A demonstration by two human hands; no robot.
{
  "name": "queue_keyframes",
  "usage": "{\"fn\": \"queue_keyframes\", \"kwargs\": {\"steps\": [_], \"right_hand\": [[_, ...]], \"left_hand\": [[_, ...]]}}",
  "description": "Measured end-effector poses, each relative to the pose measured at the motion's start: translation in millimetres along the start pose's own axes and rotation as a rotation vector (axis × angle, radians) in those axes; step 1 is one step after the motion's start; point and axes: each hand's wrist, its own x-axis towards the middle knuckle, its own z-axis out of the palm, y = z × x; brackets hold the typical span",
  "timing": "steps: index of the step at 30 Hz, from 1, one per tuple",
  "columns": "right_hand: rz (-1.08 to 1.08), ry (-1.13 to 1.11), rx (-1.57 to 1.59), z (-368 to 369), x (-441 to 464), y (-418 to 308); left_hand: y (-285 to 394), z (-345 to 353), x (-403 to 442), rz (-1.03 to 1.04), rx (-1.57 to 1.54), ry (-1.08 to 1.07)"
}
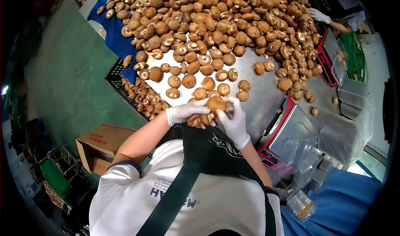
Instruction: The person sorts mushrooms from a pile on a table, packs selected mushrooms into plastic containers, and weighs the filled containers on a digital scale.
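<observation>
Both hands gloved in white, raised at the near edge of the bench (263, 90), in front of the dark apron (204, 142). Left hand (187, 112): fingers curled against a handful of mushrooms (201, 120). Right hand (236, 125): grasping, thumb on the near side of a round brown-capped mushroom (216, 104), which sits cap up above the handful. Exact finger contacts under the caps cannot be told.

Bench, far side: large mushroom pile (208, 17), caps and pale stems facing various ways. Loose mushrooms (188, 81) lie spread between pile and hands.

Left: blue cloth (114, 28) along the bench side; black crate (114, 75) holding more mushrooms; open cardboard box (110, 137), nearer.

Right: red-edged scale (291, 130), with clear plastic trays (301, 152) at its near end. Wrapped trays (354, 105) stand farther right. Second scale (334, 55) beyond, beside a green crate (354, 55). Far right, another person's gloved hand (320, 16) at the pile's edge.
</observation>
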Motion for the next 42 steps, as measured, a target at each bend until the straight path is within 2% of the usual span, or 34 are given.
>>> {"fn": "queue_keyframes", "kwargs": {"steps": [1, 2, 4, 7, 9, 11, 13, 15, 16, 19, 20, 21, 23, 24, 25, 27, 28, 31, 33, 35, 39, 41, 42], "right_hand": [[0.090, -0.036, 0.062, 4, -6, -1], [-0.240, -0.031, -0.248, 6, -8, -5], [-0.230, -0.021, -0.235, 13, -12, -4], [-0.327, -0.076, -0.308, 7, -2, -6], [-0.408, -0.098, -0.329, -3, 14, -2], [-0.193, -0.031, -0.218, -7, 41, 5], [-0.190, 0.127, -0.405, -1, 81, 4], [-0.232, 0.090, -0.979, 6, 113, 24], [-0.238, 0.019, -1.097, 10, 122, 30], [-0.209, -0.009, -0.915, 4, 133, 43], [-0.131, -0.039, -0.711, -3, 129, 30], [0.128, -0.048, -0.334, -9, 124, 16], [0.078, -0.009, 0.299, -21, 122, 31], [0.087, 0.024, 0.392, -30, 122, 32], [0.205, 0.017, 0.701, -37, 123, 36], [0.222, 0.027, 0.708, -52, 129, 50], [0.303, 0.185, 0.426, -49, 133, 32], [0.049, -0.001, -0.217, -15, 151, 10], [-0.196, -0.099, -0.809, 29, 157, 1], [-0.182, -0.148, -0.941, 58, 166, 5], [-0.061, -0.206, -0.895, 47, 180, 1], [0.016, -0.138, -0.490, 36, 173, 19], [-0.010, -0.100, -0.131, 33, 169, 43]], "left_hand": [[-4, -4, -3, -0.077, -0.128, -0.101], [-9, -6, -4, -0.112, -0.233, -0.051], [-11, 14, -4, -0.145, -0.357, 0.153], [-16, 6, -5, -0.183, -0.144, 0.167], [-12, 8, -9, -0.107, -0.106, 0.187], [-11, 7, -9, -0.081, -0.043, 0.142], [-11, 7, -5, -0.078, 0.053, 0.151], [-11, 4, -4, -0.103, 0.064, 0.163], [-1, 9, -8, -0.139, 0.020, 0.172], [-7, 7, -9, -0.023, 0.034, 0.238], [-10, 5, -10, -0.002, -0.011, 0.248], [-12, 2, -10, 0.019, -0.057, 0.259], [-16, -3, -14, 0.031, -0.167, 0.243], [-16, 0, -15, 0.043, -0.233, 0.312], [-10, 7, -15, 0.056, -0.295, 0.381], [-22, -9, -19, -0.038, -0.390, 0.327], [-27, -15, -20, -0.084, -0.437, 0.300], [-33, -18, -19, -0.083, -0.427, 0.380], [-34, -21, -19, -0.096, -0.453, 0.387], [-28, -16, -20, -0.083, -0.450, 0.411], [-24, -12, -24, -0.026, -0.426, 0.451], [-22, -12, -25, 0.006, -0.441, 0.470], [-18, -9, -26, 0.031, -0.455, 0.488]]}}
